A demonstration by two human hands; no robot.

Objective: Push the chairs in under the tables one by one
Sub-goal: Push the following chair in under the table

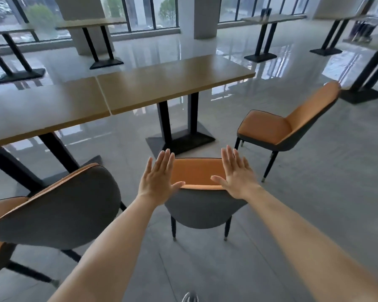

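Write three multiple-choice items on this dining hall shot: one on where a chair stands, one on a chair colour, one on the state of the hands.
1. Where does the chair at the right stand?
A. Tucked under a table
B. Out on the open floor, angled away from the near table
C. Stacked on a table

2. What colour is the seat of the middle chair?
A. Orange
B. Blue
C. White

3. How are the two hands?
A. Both clenched on a chair leg
B. One hand in a pocket
C. Open, fingers spread, at the top of the chair back

Answers:
1. B, all its legs show on bare floor, clear of the near table.
2. A, the seat pad is orange, with a grey back shell.
3. C, the left hand and right hand lie flat and open at either end of the backrest's top edge.
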